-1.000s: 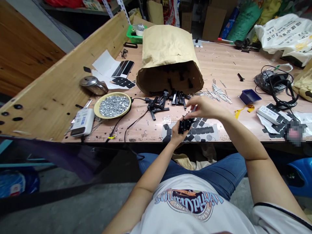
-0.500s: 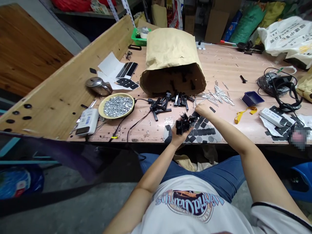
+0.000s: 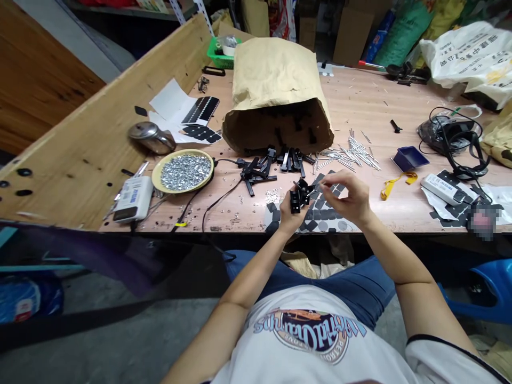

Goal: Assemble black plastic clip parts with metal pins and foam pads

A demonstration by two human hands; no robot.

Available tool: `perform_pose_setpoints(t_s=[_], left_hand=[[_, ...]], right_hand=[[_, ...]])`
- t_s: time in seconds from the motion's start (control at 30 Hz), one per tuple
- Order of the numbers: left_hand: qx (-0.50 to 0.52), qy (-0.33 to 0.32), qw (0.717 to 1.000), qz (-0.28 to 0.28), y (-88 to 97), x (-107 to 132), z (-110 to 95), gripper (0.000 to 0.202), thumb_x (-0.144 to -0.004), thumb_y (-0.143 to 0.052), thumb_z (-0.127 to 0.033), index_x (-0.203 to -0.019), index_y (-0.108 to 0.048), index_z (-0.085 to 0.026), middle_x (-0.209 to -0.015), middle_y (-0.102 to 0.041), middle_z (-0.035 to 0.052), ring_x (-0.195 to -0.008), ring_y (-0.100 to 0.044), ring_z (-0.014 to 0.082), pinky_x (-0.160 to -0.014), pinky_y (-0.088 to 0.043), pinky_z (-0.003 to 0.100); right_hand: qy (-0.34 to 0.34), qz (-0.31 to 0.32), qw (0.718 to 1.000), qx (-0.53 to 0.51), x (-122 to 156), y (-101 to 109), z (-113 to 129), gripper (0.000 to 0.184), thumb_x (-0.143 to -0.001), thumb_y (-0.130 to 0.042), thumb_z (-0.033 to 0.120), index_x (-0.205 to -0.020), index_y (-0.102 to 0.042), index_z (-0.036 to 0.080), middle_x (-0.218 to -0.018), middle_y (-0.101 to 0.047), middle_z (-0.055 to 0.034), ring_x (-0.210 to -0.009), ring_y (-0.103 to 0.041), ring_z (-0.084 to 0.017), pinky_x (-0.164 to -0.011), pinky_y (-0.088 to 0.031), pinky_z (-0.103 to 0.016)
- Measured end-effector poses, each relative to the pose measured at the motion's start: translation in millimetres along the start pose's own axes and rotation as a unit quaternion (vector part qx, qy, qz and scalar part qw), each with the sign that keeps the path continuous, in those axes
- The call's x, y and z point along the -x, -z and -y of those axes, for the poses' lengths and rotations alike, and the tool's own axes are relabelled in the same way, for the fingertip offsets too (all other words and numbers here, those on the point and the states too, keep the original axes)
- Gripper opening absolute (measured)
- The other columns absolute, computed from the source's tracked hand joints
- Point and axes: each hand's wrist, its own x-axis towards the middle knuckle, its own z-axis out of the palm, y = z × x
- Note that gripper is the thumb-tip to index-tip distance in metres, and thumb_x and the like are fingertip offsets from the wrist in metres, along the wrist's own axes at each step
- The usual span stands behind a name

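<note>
A black, angular part [image 3: 300, 196], blocky at one end and pronged at the other, sat in the left hand [image 3: 292, 216], fingers wrapped round it, above the worktop [image 3: 348, 96]. Its prongs pointed up and rightward; its long axis was unclear. The right hand [image 3: 348, 197] pinched a thin metal rod [image 3: 315, 190] between narrowed fingers.

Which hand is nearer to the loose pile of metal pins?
Right. The right hand is on the near side of the pile of pins; the left hand is farther away, toward the person and to the pile's left, holding black parts.
</note>
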Motion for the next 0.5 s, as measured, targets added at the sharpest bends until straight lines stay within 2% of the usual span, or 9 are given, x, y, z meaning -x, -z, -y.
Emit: perform_pose_setpoints(t_s=[0.17,0.27,0.33,0.4,0.43,0.5], left_hand=[[-0.007,0.012,1.000,0.013,1.6,1,-9,0.044,-0.065,-0.072,-0.029,-0.105,-0.059,-0.021,-0.086,-0.070,0.0032,-0.079,-0.067,0.0189,-0.074,-0.054,0.031],[0.027,0.029,0.999,-0.004,1.4,-1,-10,0.045,-0.064,-0.073,-0.032,-0.105,-0.059,-0.020,-0.087,-0.070,0.0045,-0.082,-0.067,0.0205,-0.077,-0.054,0.035],[0.058,0.047,0.997,-0.018,1.1,-4,-10,0.048,-0.062,-0.074,-0.037,-0.104,-0.059,-0.019,-0.089,-0.070,0.0060,-0.085,-0.067,0.0222,-0.078,-0.054,0.038],[0.078,0.065,0.994,-0.030,1.0,-7,-11,0.048,-0.060,-0.076,-0.040,-0.101,-0.060,-0.018,-0.089,-0.070,0.0067,-0.085,-0.067,0.0228,-0.079,-0.054,0.039],[0.081,0.072,0.994,-0.033,1.1,-9,-12,0.046,-0.060,-0.076,-0.040,-0.097,-0.061,-0.018,-0.089,-0.070,0.0068,-0.085,-0.067,0.0228,-0.080,-0.054,0.039],[0.077,0.079,0.993,-0.037,1.8,-12,-15,0.041,-0.060,-0.077,-0.040,-0.091,-0.062,-0.017,-0.087,-0.070,0.0064,-0.085,-0.067,0.0225,-0.081,-0.054,0.039]], right_hand=[[0.067,0.139,0.983,0.096,8,-9,7,0.017,-0.090,-0.044,0.019,-0.088,-0.061,0.020,-0.084,-0.069,-0.0040,-0.079,-0.059,-0.015,-0.071,-0.047,-0.032],[0.072,0.157,0.975,0.137,12,-10,-4,0.019,-0.089,-0.051,0.032,-0.097,-0.063,0.021,-0.101,-0.068,-0.0069,-0.092,-0.059,-0.019,-0.079,-0.045,-0.037],[0.024,0.130,0.978,0.163,9,-7,-22,0.026,-0.088,-0.051,0.039,-0.103,-0.063,0.021,-0.107,-0.066,-0.0080,-0.098,-0.057,-0.021,-0.083,-0.044,-0.040],[-0.065,0.106,0.970,0.208,4,-5,-49,0.029,-0.091,-0.045,0.037,-0.106,-0.062,0.020,-0.107,-0.065,-0.0088,-0.101,-0.057,-0.023,-0.086,-0.044,-0.041],[-0.113,0.113,0.958,0.239,1,-5,-64,0.029,-0.092,-0.041,0.033,-0.105,-0.063,0.019,-0.105,-0.065,-0.0096,-0.101,-0.056,-0.023,-0.088,-0.043,-0.041],[-0.189,0.179,0.918,0.300,-3,-9,-95,0.029,-0.091,-0.040,0.025,-0.106,-0.063,0.015,-0.106,-0.064,-0.0126,-0.102,-0.055,-0.025,-0.088,-0.043,-0.040]])
